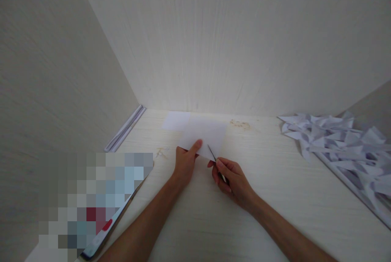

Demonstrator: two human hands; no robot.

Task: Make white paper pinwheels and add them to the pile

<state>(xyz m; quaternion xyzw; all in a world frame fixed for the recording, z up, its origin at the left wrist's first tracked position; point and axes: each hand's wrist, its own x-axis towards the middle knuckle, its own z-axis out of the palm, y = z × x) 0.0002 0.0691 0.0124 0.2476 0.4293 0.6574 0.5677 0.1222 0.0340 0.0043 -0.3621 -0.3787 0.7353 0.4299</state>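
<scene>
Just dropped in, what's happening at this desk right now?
A person sits at a pale wood-grain desk. The left hand pins down a white sheet of paper at its near edge, thumb on top. The right hand has its grip closed on a thin dark pen-like tool, the tip resting on the sheet. A smaller white paper lies behind it, and a heap of folded white paper shapes sits at the right.
</scene>
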